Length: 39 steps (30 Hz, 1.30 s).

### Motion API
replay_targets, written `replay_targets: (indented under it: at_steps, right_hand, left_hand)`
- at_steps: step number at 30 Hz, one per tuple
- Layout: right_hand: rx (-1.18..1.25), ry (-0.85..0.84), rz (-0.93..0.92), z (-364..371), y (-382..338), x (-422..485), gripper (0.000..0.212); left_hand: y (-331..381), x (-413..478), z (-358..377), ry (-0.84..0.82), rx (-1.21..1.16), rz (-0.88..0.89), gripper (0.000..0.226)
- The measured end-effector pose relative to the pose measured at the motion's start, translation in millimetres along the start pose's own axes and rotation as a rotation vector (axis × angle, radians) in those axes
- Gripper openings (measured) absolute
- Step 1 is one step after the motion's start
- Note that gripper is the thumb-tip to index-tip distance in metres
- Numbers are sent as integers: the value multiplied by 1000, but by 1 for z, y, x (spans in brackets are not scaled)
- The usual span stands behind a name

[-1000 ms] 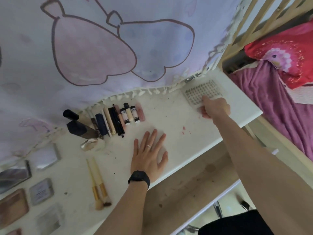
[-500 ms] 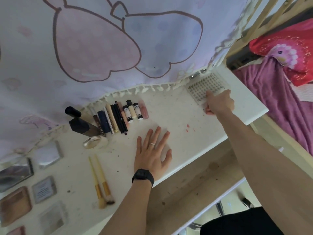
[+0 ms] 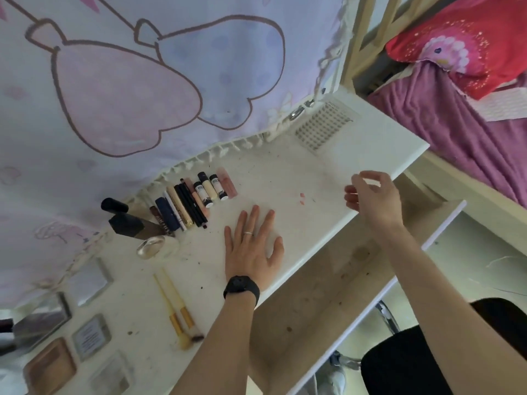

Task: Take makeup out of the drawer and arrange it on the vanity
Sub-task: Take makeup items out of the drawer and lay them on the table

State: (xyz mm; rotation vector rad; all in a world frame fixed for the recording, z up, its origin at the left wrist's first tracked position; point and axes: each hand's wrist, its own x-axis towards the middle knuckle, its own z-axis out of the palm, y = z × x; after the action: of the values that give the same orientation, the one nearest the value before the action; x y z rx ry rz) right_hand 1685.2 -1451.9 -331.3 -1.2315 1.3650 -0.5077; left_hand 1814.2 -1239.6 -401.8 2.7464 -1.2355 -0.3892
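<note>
My left hand point(image 3: 252, 246) lies flat on the white vanity top point(image 3: 288, 178), fingers spread, a black watch on the wrist. My right hand point(image 3: 370, 198) hovers over the vanity's front edge with loosely curled fingers and holds nothing. A clear case of small lashes point(image 3: 323, 126) lies at the vanity's far right corner. A row of lipsticks, pencils and tubes point(image 3: 194, 199) lies side by side near the curtain. The open wooden drawer point(image 3: 328, 283) under the vanity looks bare inside.
A dark bottle point(image 3: 125, 220), a round clear dish point(image 3: 151, 246), two gold-handled brushes point(image 3: 176, 306) and several palettes point(image 3: 51, 366) lie to the left. A printed curtain point(image 3: 128, 81) hangs behind. A bed with purple cover point(image 3: 456, 132) stands right, a black chair seat point(image 3: 445, 354) below.
My right hand let go of the lash case at the far right corner and drew back toward the front edge. The left hand stayed flat on the vanity.
</note>
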Motion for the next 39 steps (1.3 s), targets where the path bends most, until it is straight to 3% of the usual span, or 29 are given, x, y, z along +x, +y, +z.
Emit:
replay_targets:
  at_steps: [5,8,10,12,14,20,25,29,35,39]
  right_hand:
    - [-7,154,-9,-64,82,-85,11]
    - [48,304,135,-83,130,-105,15]
    - [86,261,273,-86,154,-107,50]
    - [150,83,381,-80,172,-102,96]
    - [232,-81,427,-69,182,-95,114]
    - [540,-43,487,-68,199,-86,74]
    - [539,-120,508,-68,201,-85,77]
    - [570,-111,510,-69,188,-92,44]
    - [391,-106,418,-51,169,-90,57]
    - [399,-149,410,-34,153,-83,61]
  left_hand:
    - [3,-1,0,-9,32,-18,65]
    - [2,-1,2,16,34,-3,62]
    - [1,-1,3,37,29,9,59]
    - [1,0,5,52,19,11,56]
    - [2,-1,7,65,15,-1,55]
    - [2,-4,12,96,13,9,54]
    - [3,-2,14,66,45,4,53]
    - [3,-4,13,38,49,3,53]
    - [2,-3,15,39,67,12,55]
    - [3,-3,15,44,71,21,55]
